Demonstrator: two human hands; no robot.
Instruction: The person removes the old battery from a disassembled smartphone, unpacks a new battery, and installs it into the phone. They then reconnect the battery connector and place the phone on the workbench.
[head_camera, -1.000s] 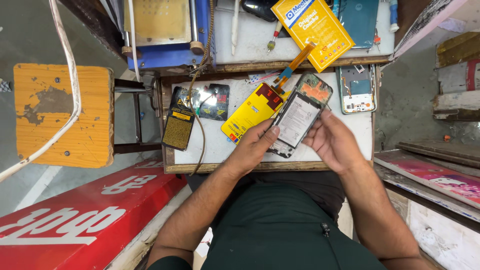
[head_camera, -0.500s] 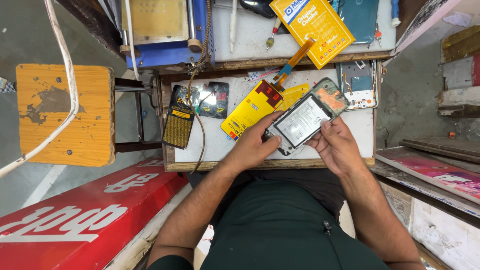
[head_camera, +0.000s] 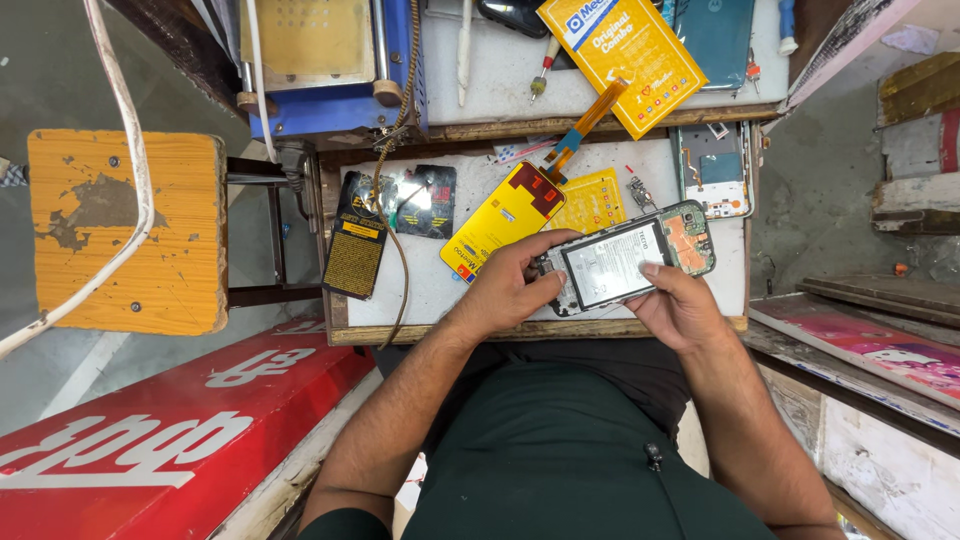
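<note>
Both hands grip an opened smartphone (head_camera: 625, 262) with its back cover off, battery and circuit board exposed. Left hand (head_camera: 512, 282) clasps the lower end; right hand (head_camera: 680, 305) supports the underside, thumb on the battery. Phone is held just above the white workbench (head_camera: 430, 290), near a yellow display panel (head_camera: 500, 218).

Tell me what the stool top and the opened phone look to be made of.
Stool top: likely wood, painted orange; chipped patches show a duller layer beneath. Opened phone: probably a plastic frame holding a white-wrapped battery and green circuit board, held by the left hand and right hand.
</note>
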